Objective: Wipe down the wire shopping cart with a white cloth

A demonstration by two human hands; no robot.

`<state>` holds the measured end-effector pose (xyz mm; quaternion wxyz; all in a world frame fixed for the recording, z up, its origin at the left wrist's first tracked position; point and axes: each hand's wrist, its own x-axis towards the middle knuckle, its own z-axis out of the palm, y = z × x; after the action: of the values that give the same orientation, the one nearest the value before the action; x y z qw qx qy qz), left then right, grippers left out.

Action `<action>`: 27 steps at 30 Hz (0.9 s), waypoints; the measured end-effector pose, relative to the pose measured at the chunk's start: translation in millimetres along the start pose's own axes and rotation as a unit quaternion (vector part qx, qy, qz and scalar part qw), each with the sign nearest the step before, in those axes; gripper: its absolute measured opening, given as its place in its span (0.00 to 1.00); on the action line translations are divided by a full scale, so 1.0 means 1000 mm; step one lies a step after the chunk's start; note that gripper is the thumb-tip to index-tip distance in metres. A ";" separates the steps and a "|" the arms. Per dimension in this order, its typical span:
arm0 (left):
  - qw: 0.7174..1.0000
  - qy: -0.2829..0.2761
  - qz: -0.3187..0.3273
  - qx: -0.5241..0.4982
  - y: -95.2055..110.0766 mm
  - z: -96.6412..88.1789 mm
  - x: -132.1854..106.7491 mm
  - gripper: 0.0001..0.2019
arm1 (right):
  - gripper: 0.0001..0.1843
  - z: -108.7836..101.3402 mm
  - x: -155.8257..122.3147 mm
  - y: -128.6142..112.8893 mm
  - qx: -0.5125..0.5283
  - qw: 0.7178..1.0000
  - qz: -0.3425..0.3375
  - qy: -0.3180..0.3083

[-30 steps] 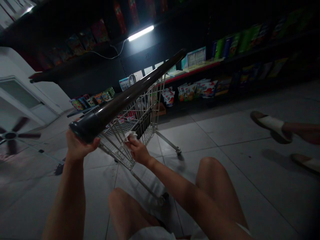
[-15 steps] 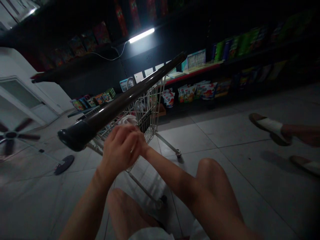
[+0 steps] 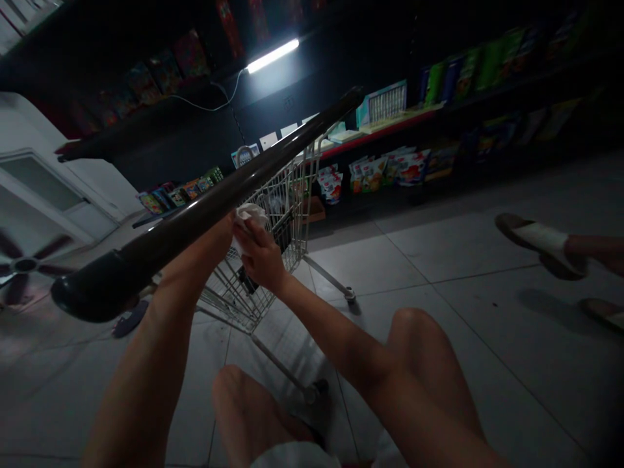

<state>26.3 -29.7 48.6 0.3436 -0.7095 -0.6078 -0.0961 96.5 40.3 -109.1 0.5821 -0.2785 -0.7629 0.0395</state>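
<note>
A shopping cart (image 3: 236,300) of metal wire stands before me, its dark handlebar (image 3: 238,188) slanting across the view. My right hand (image 3: 266,257) is closed on a crumpled white cloth or tissue (image 3: 252,212) behind and below the bar. My left hand (image 3: 223,233) reaches up under the bar beside that cloth. Its fingers are hidden by the bar, so whether they grip anything does not show.
Shelves with snack bags (image 3: 368,174) and boxes line the wall under a lit tube lamp (image 3: 273,56). A standing fan (image 3: 24,263) is at the left. Another person's foot in a slipper (image 3: 539,237) shows at the right.
My left hand has moved up from above the right hand to behind the handlebar. The right hand and white cloth now show more fully. The bar's near end has shifted left and down.
</note>
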 end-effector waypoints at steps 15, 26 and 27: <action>0.994 -0.044 -0.080 0.060 -0.052 0.024 0.010 0.21 | 0.36 0.033 -0.016 0.024 -0.025 0.987 0.070 -0.142; 0.992 -0.032 -0.068 0.098 -0.082 0.029 -0.008 0.25 | 0.37 0.066 0.005 0.062 -0.103 0.985 0.103 -0.090; 0.993 -0.030 -0.069 0.094 -0.083 0.029 -0.009 0.25 | 0.35 0.072 -0.011 0.067 -0.112 0.980 0.116 -0.117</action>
<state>-61.5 -17.4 52.8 0.3831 -0.6327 -0.6717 -0.0411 58.3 110.8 -167.3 0.4458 -0.4216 -0.7878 0.0533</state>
